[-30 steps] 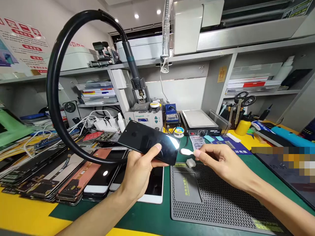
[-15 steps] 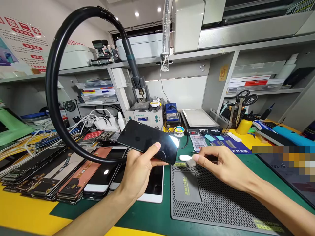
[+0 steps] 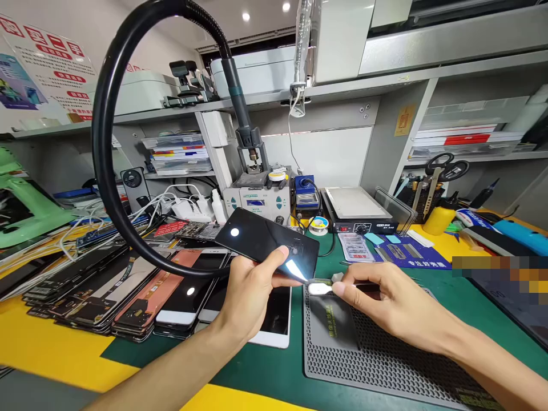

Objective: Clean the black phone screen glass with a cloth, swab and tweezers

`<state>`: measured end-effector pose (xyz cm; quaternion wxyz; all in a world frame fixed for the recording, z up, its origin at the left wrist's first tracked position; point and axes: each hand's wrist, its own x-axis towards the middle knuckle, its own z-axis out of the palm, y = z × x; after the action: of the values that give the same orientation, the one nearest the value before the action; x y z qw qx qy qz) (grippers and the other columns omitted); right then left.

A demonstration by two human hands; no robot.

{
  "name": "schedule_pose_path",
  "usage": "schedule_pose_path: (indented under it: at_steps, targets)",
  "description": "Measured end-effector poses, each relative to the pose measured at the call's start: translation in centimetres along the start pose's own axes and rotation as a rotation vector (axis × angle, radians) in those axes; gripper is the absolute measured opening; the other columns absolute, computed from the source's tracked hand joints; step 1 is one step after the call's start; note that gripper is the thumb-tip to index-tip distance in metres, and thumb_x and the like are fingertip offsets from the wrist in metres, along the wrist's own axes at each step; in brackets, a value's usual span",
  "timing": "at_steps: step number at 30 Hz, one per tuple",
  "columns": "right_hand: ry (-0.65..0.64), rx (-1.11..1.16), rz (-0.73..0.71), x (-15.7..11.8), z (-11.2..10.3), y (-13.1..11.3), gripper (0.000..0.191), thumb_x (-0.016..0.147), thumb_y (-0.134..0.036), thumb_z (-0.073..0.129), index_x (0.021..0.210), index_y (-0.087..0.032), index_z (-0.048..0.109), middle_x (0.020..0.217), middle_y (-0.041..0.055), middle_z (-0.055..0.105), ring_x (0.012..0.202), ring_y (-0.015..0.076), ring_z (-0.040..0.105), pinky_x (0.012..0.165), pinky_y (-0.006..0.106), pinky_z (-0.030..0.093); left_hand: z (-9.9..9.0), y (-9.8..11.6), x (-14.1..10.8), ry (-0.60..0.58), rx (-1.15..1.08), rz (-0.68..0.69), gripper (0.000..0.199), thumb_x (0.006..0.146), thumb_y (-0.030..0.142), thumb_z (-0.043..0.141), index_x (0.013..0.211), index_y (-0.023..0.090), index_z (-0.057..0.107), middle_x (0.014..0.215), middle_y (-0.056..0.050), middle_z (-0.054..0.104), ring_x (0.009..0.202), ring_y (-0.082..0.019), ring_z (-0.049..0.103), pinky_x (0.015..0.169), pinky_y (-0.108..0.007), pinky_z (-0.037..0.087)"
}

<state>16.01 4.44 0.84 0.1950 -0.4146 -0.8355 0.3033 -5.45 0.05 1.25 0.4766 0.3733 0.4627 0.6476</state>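
Note:
A black phone (image 3: pixel 261 237) is tilted in the air in my left hand (image 3: pixel 252 288), with the thumb on its upper face and fingers beneath. Light reflects off its glossy surface. My right hand (image 3: pixel 385 297) pinches a small white, rounded piece (image 3: pixel 319 289) between thumb and fingertips. That piece is just below the phone's lower right corner; whether they touch is unclear. Under my right hand lies a grey perforated mat (image 3: pixel 342 362). A small grey piece (image 3: pixel 338 277) shows beside my right fingertips.
Stacked phones and screens (image 3: pixel 175 302) lie at the left, beneath a thick black looped hose (image 3: pixel 103 131). A soldering station (image 3: pixel 257 200), a hot plate (image 3: pixel 357 205) and a yellow bottle (image 3: pixel 439 220) stand behind. A white-framed device (image 3: pixel 280 337) lies below my left hand.
The white piece has moved down and slightly left, closer to the phone's corner. The phone's reflections have shifted as its tilt changed. The whole view has moved a little.

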Motion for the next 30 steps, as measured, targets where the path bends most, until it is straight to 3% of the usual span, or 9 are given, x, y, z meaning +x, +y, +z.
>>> schedule_pose_path:
  at_steps: [4, 7, 14, 18, 25, 30]
  targets:
    - [0.005, 0.025, 0.008, -0.3, -0.7, 1.0, 0.054, 0.098, -0.063, 0.045, 0.067, -0.02, 0.055, 0.063, -0.0047, 0.039, 0.058, 0.0135, 0.033, 0.052, 0.029, 0.024, 0.0, 0.1, 0.1, 0.002, -0.004, -0.004, 0.023, 0.081, 0.03, 0.077, 0.091, 0.01, 0.073, 0.084, -0.008, 0.072, 0.079, -0.022, 0.067, 0.068, -0.042, 0.065]
    - [0.032, 0.037, 0.015, -0.4, -0.6, 0.8, 0.052, 0.098, -0.063, 0.045, 0.07, -0.02, 0.059, 0.065, -0.0042, 0.044, 0.059, 0.0138, 0.035, 0.053, 0.029, 0.025, -0.1, 0.2, 0.1, 0.003, -0.005, -0.005, 0.024, 0.082, 0.03, 0.076, 0.092, 0.008, 0.074, 0.087, -0.009, 0.073, 0.081, -0.023, 0.067, 0.071, -0.042, 0.065]
    - [0.173, -0.008, -0.02, -0.4, 1.0, -1.4, 0.047, 0.098, -0.058, 0.049, 0.074, -0.022, 0.066, 0.065, -0.0013, 0.058, 0.059, 0.0161, 0.048, 0.055, 0.029, 0.036, 0.3, 0.2, -0.4, -0.004, 0.002, 0.003, 0.019, 0.084, 0.029, 0.074, 0.081, 0.01, 0.071, 0.079, -0.006, 0.07, 0.078, -0.02, 0.067, 0.075, -0.042, 0.065]
    - [0.176, -0.115, -0.095, -0.3, 1.1, -1.4, 0.044, 0.099, -0.054, 0.049, 0.077, -0.022, 0.07, 0.068, 0.0019, 0.065, 0.062, 0.0184, 0.056, 0.058, 0.031, 0.039, 0.3, 0.0, -0.4, 0.053, 0.038, 0.029, 0.022, 0.081, 0.03, 0.076, 0.071, 0.013, 0.066, 0.072, -0.001, 0.063, 0.071, -0.016, 0.063, 0.071, -0.039, 0.065]
    - [0.167, -0.177, -0.058, -0.5, -0.4, -0.2, 0.049, 0.097, -0.057, 0.049, 0.069, -0.022, 0.069, 0.059, 0.0014, 0.062, 0.052, 0.0165, 0.047, 0.048, 0.03, 0.032, 0.2, 0.0, -0.2, 0.062, 0.062, 0.026, 0.022, 0.08, 0.031, 0.077, 0.081, 0.01, 0.072, 0.074, -0.004, 0.065, 0.074, -0.019, 0.064, 0.071, -0.041, 0.066]
    - [0.205, -0.112, -0.046, -0.3, 0.1, -0.9, 0.049, 0.097, -0.057, 0.051, 0.067, -0.022, 0.064, 0.059, -0.0002, 0.059, 0.053, 0.0154, 0.047, 0.049, 0.029, 0.033, 0.3, 0.0, -0.4, 0.061, 0.06, 0.019, 0.022, 0.081, 0.031, 0.076, 0.075, 0.01, 0.071, 0.078, -0.006, 0.069, 0.079, -0.021, 0.066, 0.073, -0.042, 0.066]
